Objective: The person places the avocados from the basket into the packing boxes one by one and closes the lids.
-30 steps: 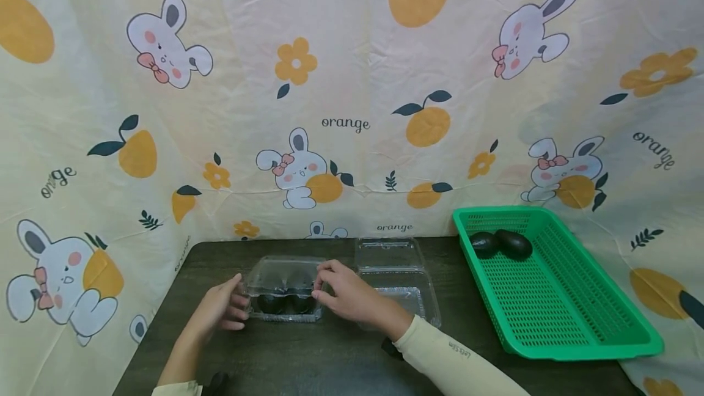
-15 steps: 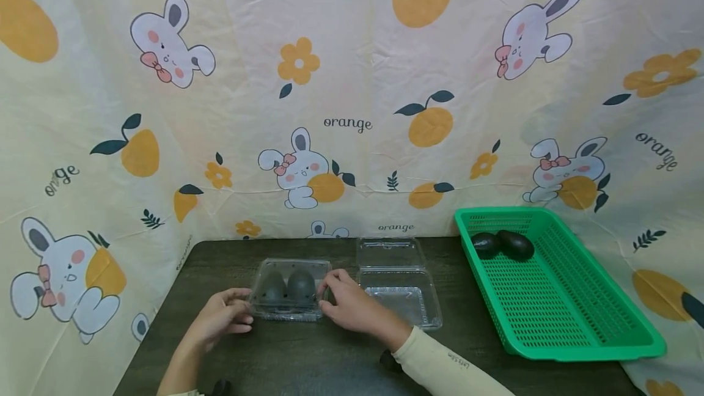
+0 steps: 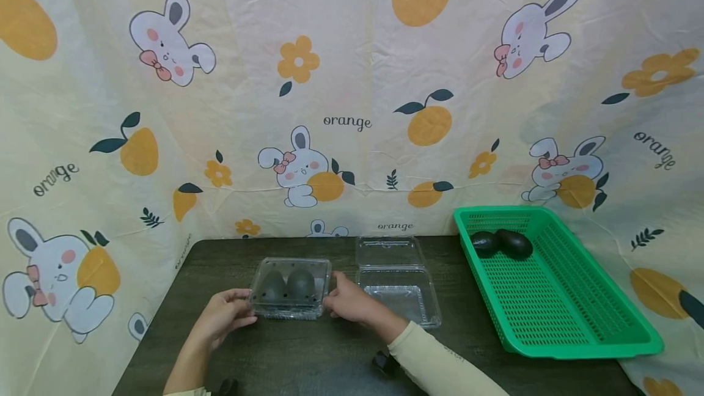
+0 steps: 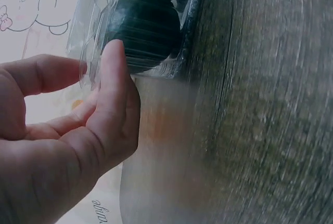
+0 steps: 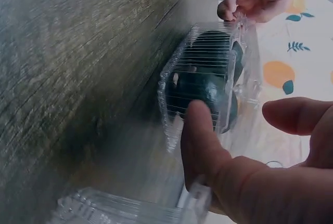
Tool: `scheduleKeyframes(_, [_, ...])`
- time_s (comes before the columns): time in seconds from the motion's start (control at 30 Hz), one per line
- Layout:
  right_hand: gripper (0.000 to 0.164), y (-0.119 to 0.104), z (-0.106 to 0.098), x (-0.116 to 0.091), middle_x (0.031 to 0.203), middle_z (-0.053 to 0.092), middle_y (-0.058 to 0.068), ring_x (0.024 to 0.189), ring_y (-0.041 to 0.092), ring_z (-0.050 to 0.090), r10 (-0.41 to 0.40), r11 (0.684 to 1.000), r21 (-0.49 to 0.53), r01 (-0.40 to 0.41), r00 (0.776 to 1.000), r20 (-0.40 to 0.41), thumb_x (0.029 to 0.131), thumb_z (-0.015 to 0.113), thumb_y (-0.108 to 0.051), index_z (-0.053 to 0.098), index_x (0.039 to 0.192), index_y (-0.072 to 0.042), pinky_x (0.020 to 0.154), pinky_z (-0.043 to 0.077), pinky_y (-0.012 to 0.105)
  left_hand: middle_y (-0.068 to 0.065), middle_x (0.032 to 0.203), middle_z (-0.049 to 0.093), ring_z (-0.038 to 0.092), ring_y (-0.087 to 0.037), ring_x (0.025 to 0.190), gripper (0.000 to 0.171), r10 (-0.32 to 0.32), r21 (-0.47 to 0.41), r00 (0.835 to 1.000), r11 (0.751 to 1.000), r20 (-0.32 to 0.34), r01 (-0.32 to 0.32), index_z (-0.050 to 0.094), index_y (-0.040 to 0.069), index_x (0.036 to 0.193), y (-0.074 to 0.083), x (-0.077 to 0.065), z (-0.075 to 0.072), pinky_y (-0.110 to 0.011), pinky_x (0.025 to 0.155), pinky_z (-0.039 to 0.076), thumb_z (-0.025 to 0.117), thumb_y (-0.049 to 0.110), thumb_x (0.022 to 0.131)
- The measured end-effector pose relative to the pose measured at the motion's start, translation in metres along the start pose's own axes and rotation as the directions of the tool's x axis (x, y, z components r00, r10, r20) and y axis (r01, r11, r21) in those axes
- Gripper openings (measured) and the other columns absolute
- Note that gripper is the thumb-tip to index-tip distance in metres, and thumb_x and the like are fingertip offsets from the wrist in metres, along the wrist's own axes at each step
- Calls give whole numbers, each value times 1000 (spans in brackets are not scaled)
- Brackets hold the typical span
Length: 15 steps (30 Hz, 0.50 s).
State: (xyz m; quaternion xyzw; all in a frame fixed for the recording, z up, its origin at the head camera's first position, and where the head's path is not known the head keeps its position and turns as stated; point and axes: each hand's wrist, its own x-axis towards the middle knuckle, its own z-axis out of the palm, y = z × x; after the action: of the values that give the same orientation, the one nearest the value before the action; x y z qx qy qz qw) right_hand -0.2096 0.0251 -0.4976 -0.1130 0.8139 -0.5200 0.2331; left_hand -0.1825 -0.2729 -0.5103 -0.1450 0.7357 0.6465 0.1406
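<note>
A clear plastic clamshell container with its lid down stands on the dark table, two dark avocados visible through the lid. My left hand is at its left front corner; in the left wrist view, the thumb and a finger pinch the rim flange. My right hand is at the container's right side. In the right wrist view, its thumb and finger are spread apart, one fingertip overlapping the clear wall beside the avocados.
A second clear clamshell lies open just right of the closed one, behind my right forearm. Farther right is a green plastic basket with two dark avocados at its far left corner. A patterned cloth hangs behind the table.
The container's lid came down from partly raised to closed. My left hand shifted slightly to the right onto the rim. My right hand moved a little right and its fingers spread.
</note>
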Motion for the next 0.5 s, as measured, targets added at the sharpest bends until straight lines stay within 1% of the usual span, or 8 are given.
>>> scheduleKeyframes(0.07, [78,2,1,2,99,71,16,77,25,69,34,992,120,-36,999,26,95,60,-2,16,159,9,77,63,42,-16,107,57,63,-22,92,48,4,-20,1000,1000,-9,-4,38,-16,146,0,1,2,-34,82,64,48,-4,101])
scheduleKeyframes(0.17, [75,5,2,3,91,71,16,66,13,63,72,970,230,-84,996,60,96,58,2,18,158,9,69,63,32,-15,106,57,62,-20,90,47,14,-45,1000,999,-21,-15,38,-18,145,-1,1,4,-31,81,64,49,-6,100])
scheduleKeyframes(0.27, [67,8,3,3,95,70,18,68,13,63,97,937,327,-122,991,91,98,57,3,23,155,8,66,62,25,-15,104,58,62,-19,88,47,21,-50,1000,999,-22,-22,38,-19,144,-1,1,5,-30,79,64,49,-8,99])
scheduleKeyframes(0.4, [63,8,3,3,106,63,20,83,19,66,112,890,429,-154,986,122,101,56,0,24,154,6,71,63,28,-14,102,57,62,-20,87,47,15,-38,1000,999,-23,-16,38,-19,144,0,1,5,-30,78,64,48,-11,99])
scheduleKeyframes(0.5, [62,9,3,4,107,60,20,86,22,65,111,872,463,-161,985,134,101,56,0,23,153,6,75,63,30,-14,100,56,61,-20,86,49,19,-31,1000,999,-18,-19,36,-20,145,1,1,5,-31,78,64,48,-13,98])
